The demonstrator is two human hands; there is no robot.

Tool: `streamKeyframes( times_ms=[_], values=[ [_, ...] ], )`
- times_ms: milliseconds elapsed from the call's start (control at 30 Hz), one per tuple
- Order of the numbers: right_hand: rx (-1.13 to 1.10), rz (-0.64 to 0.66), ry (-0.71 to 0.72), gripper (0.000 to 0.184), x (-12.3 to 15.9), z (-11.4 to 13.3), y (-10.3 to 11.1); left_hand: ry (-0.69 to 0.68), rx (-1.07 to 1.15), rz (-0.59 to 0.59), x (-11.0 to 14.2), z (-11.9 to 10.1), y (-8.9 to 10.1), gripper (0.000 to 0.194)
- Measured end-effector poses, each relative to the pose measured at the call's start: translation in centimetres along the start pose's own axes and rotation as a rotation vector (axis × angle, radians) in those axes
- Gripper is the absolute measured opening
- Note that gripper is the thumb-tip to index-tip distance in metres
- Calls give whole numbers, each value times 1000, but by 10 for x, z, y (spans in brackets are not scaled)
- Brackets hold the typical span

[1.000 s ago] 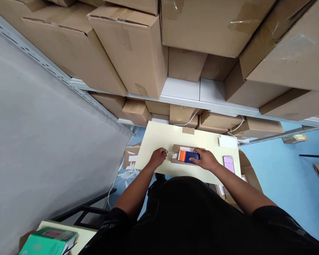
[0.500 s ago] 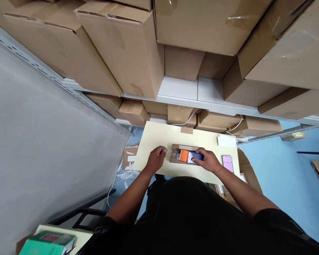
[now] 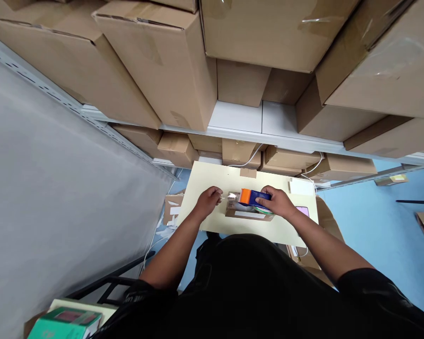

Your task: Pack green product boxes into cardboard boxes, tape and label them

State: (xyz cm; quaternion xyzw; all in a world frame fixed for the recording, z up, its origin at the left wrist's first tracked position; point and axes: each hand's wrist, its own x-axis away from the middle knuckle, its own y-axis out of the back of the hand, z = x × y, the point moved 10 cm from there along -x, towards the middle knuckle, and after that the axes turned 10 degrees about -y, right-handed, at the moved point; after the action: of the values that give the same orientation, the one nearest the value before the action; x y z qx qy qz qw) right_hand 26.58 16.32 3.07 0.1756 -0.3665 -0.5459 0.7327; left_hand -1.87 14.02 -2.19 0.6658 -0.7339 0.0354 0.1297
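Note:
In my right hand [image 3: 278,202] is a blue and orange tape dispenser [image 3: 257,198], gripped by its blue body, with its orange end toward the left. It sits over a small cardboard box [image 3: 249,214], which has a white label on its near side and shiny clear tape at its left end. A green-edged round part shows under the dispenser, by my right fingers. Left of the box, my left hand [image 3: 208,201] is closed in a pinch. Something thin and pale shows at its fingertips, too small to make out.
The box rests on a pale yellow table [image 3: 205,181]. A phone [image 3: 303,211] lies to the right, partly behind my forearm, and a white box [image 3: 301,187] is at the back right. Shelves of cardboard boxes [image 3: 162,61] rise ahead. A green box [image 3: 65,322] is at lower left.
My right hand has turned the tape dispenser, so its blue side now shows. The small box has tipped, bringing its labelled side into view. My left hand has shifted only slightly.

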Motion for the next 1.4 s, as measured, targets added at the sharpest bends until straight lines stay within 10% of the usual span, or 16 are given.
streamKeyframes(
  times_ms=[367, 900, 1400],
  values=[
    [-103, 18, -77, 40, -6, -21, 4, -304, -10, 255, 14, 10, -41, 93],
    [22, 23, -56, 39, 8, -1, 9, -523, -403, -81, 0, 26, -37, 39],
    [354, -40, 104, 43, 18, -10, -28, -3, -119, 48, -3, 39, -17, 19]
  ],
)
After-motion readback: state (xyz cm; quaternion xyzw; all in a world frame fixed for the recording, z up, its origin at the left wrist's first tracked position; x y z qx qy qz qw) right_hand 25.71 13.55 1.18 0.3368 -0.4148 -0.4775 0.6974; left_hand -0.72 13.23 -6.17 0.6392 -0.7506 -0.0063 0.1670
